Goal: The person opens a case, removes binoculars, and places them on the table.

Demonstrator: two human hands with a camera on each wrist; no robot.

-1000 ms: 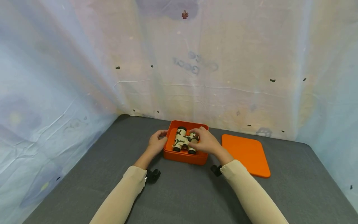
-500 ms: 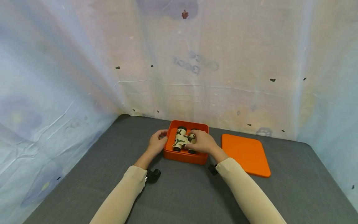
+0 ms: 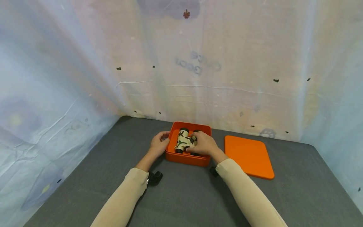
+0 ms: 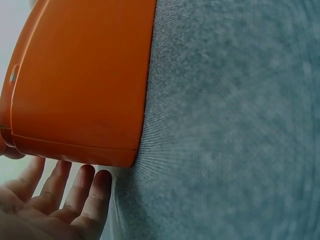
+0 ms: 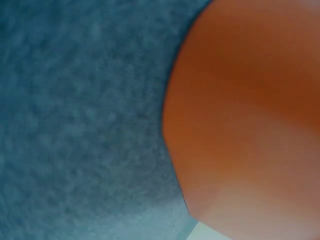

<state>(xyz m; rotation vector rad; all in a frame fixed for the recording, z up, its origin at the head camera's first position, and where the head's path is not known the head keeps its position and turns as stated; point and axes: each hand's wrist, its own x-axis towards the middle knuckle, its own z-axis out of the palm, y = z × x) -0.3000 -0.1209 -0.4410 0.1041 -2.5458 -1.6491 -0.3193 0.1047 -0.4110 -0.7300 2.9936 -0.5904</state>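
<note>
Camouflage-patterned binoculars lie inside an orange box, barrels pointing away from the person. The right hand reaches over the box's right side and grips the right barrel, thumb at the near end and fingers towards the far end, hiding most of that barrel. At the box's left wall is the left hand, its fingertips right at the rim. Its fingers reach along the box's side in the left wrist view. The right wrist view shows a blurred orange box wall but not the hand.
An orange lid lies flat on the grey table to the right of the box, beside the right forearm. A pale patterned curtain hangs close behind the box and along the left side.
The right hand has shifted slightly left and lower over the box, its thumb moving round the near end of the binoculars and covering more of the right barrel. The left hand stays in place.
</note>
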